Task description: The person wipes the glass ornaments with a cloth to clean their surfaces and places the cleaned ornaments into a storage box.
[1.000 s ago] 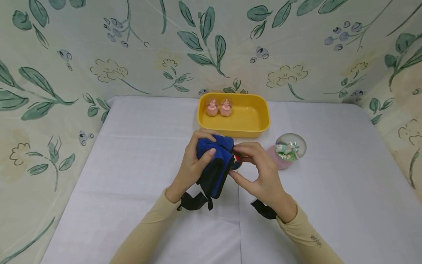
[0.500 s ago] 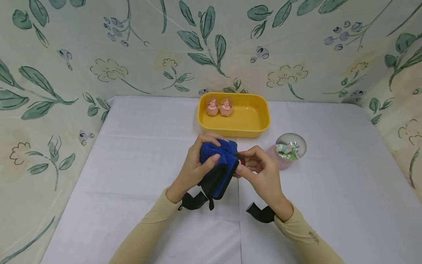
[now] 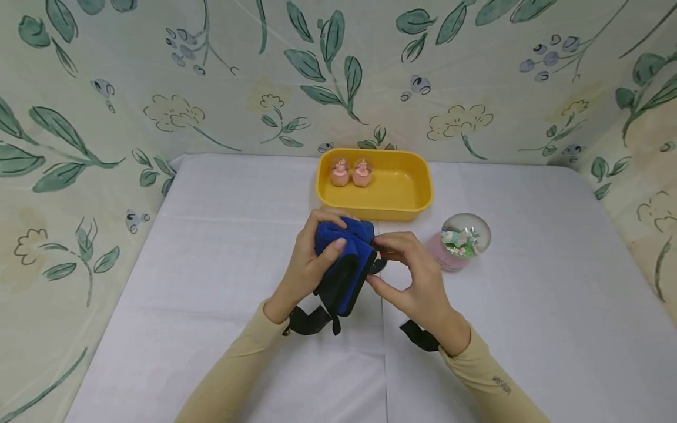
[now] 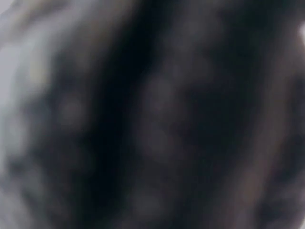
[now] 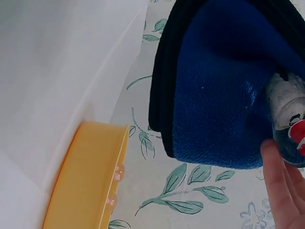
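The left hand (image 3: 307, 258) has fingers and thumb closed round a cloth (image 3: 349, 264); at the cloth's three o'clock edge, the right hand (image 3: 425, 279) pinches a small globe (image 5: 288, 105). Over at one o'clock there's a tray (image 3: 374, 211), two pink globes (image 3: 362, 175) towards its nine; near three, a big globe (image 3: 449, 258).

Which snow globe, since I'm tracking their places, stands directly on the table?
The large pink-based globe, right of the tray; two small globes sit inside it, and a fourth globe is held in the blue cloth.
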{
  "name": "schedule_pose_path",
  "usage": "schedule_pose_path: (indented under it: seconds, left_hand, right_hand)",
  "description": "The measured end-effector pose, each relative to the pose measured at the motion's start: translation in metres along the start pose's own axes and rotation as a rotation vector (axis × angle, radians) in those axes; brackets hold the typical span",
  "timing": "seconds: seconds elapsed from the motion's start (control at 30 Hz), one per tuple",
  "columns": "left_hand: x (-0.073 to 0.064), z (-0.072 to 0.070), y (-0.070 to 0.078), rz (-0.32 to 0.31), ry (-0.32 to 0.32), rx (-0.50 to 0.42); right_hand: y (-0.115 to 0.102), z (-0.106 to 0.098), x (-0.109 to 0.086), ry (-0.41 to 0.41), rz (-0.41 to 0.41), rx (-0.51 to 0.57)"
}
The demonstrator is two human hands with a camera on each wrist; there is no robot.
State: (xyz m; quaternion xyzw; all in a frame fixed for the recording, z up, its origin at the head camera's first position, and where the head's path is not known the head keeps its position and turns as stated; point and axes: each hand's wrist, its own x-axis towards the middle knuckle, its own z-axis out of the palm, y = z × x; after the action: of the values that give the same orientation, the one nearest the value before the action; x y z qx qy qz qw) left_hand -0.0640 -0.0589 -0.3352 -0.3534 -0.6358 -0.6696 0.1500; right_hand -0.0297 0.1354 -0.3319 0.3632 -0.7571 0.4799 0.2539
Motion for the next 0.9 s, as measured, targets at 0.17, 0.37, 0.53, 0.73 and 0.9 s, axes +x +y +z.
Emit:
schedule_pose_path:
  seconds: [0.17,0.37,0.53,0.73,0.9]
  left_hand:
    - [0.0001,-0.0011,0.0008,0.007,-0.029,-0.009]
    - [-0.0026,0.0011,0.0012,-0.008,-0.063,-0.015]
    - [-0.0044,0.0018,0.0,-0.02,-0.056,-0.002]
    - [-0.0025,-0.0002,-0.0014,-0.012,0.003,-0.007]
    - [-0.0008,-0.0017,-0.0009,-0.01,0.015,-0.015]
  right_hand:
    - [0.0028,0.0007,-0.0009,0.044,-0.058,-0.068]
    - [0.0037,0.0024,-0.0037,0.069,0.117,0.106]
    - [0.0018,0.0017,-0.0039,0.056,0.243,0.228]
    - [0.0016,0.0007,-0.0035,-0.06,0.184,0.079]
    - [0.0039,0.0006,-0.0028,-0.081,0.084,-0.05]
